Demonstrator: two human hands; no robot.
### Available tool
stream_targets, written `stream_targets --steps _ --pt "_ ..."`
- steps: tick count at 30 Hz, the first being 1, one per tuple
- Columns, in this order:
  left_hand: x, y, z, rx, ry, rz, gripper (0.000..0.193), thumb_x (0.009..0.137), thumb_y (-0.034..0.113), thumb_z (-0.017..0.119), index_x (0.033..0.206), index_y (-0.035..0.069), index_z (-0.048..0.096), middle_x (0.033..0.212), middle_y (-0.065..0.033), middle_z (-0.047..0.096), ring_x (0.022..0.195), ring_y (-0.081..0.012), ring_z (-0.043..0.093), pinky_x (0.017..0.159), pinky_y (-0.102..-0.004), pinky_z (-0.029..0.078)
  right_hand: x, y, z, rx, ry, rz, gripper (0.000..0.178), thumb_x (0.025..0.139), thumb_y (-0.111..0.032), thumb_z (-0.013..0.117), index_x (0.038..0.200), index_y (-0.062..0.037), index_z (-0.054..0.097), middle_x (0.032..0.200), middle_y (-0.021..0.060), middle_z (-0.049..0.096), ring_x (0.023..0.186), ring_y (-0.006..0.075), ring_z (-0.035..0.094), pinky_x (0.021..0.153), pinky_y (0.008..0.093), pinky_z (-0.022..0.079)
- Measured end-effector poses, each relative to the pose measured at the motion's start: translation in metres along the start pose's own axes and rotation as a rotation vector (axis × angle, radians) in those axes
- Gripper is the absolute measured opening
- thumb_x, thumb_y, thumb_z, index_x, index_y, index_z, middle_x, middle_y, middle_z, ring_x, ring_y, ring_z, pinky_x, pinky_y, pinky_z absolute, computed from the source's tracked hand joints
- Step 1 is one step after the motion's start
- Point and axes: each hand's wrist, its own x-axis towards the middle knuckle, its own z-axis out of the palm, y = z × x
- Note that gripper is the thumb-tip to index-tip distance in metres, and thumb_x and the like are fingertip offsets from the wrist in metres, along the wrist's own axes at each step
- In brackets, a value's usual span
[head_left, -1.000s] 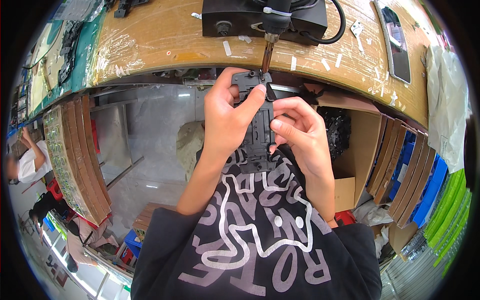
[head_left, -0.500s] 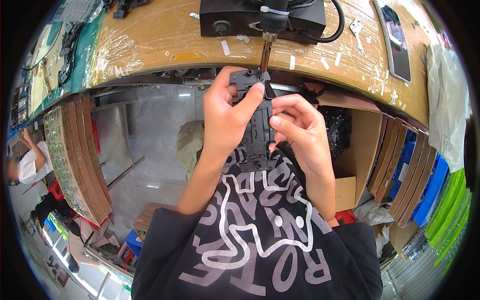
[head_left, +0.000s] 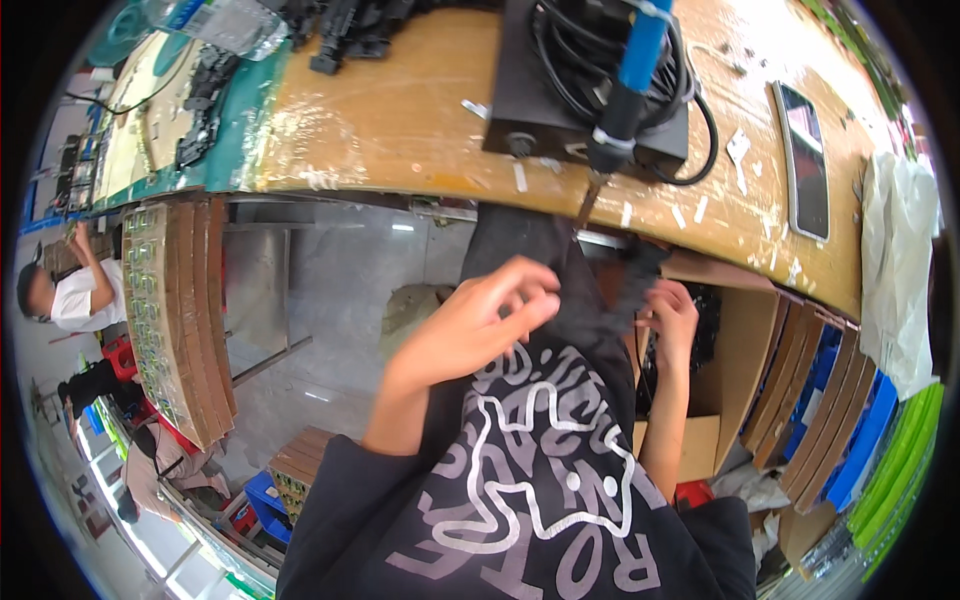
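Note:
My left hand (head_left: 500, 308) hovers above my lap, its fingers loosely bent and apart, with nothing visible in them. To its right, my right hand (head_left: 672, 315) grips a black plastic part (head_left: 637, 280) at one edge. Motion smears the part, so its details cannot be made out. It is held beside the open cardboard box (head_left: 748, 335), just off the bench edge. Above and between my hands hangs a blue and black tool (head_left: 632, 85) resembling a soldering iron. Its brown metal shaft points down past the edge, apart from both hands.
The wooden bench (head_left: 380, 130) carries a black control box (head_left: 520, 110) with coiled cable, a phone (head_left: 803, 160), and white scraps. Black parts (head_left: 345, 35) lie at the far left. Stacked cardboard trays (head_left: 175, 310) stand left; a person (head_left: 80, 285) works beyond. Blue bins (head_left: 860, 410) stand right.
My left hand has let go of the black plastic part. My right hand has carried it rightward, away from the tool's tip and toward the cardboard box. The view has shifted.

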Motion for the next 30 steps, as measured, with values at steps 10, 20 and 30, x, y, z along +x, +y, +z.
stream_targets --steps 10,20,30 --pt "0.04 0.046 -0.139 0.374 1.051 0.62 0.025 0.075 0.016 0.062 0.094 0.003 0.054 0.083 -0.0039 0.056 0.07 -0.009 0.051 0.056 -0.0211 0.043 0.103 0.191 -0.229 0.699 1.07 0.268 0.036 0.074 -0.007 0.052 0.105 0.008 0.044 0.115 0.0185 0.042 0.091 0.0332 0.05 0.074 0.0437 0.05" --pt "0.088 0.068 -0.212 0.97 1.222 0.522 0.052 0.069 0.037 0.067 0.103 0.001 0.053 0.089 -0.01 0.057 0.07 -0.0151 0.049 0.064 -0.0263 0.041 0.016 -0.106 -0.098 0.317 0.996 -1.093 0.018 0.08 -0.004 0.053 0.094 0.0004 0.044 0.089 0.0124 0.053 0.068 0.0167 0.052 0.059 0.0248 0.048" --pt "0.082 0.075 -0.204 1.009 1.273 0.727 0.032 0.07 0.022 0.066 0.092 0.001 0.056 0.079 -0.0062 0.051 0.066 -0.0156 0.047 0.06 -0.0269 0.04 0.183 -0.277 -0.101 -1.028 0.722 -1.127 0.028 0.071 -0.009 0.052 0.097 0.0018 0.056 0.093 0.019 0.058 0.082 0.0285 0.057 0.077 0.0334 0.043"
